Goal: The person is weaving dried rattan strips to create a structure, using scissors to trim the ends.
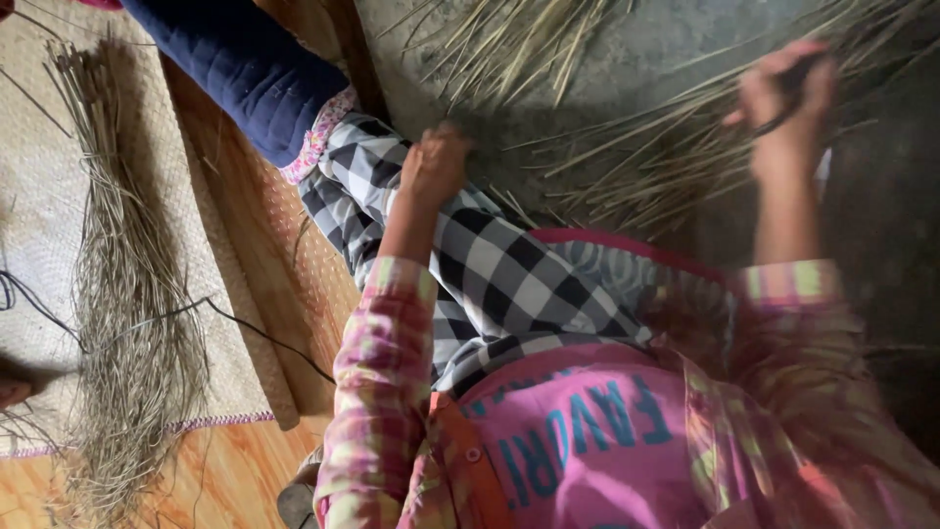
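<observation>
I see the left hand (pixel 434 165) closed on pale reed stalks (pixel 627 167) over the checked knee, while the right hand (pixel 786 103) pinches a dark blade (blurred). Sorting stalks seems in hand; next I'd draw one free, gently.

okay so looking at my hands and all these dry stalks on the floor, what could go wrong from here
1. The right hand is raised and blurred, gripping a thin dark object whose kind is unclear; if it is sharp, it might nick the checkered trouser leg nearby.
2. The dry stalks lie scattered and crossed, so the left hand resting at their edge could get pricked.
3. A dark cord runs across the woven mat through the bundled fibres and might snag.
</observation>
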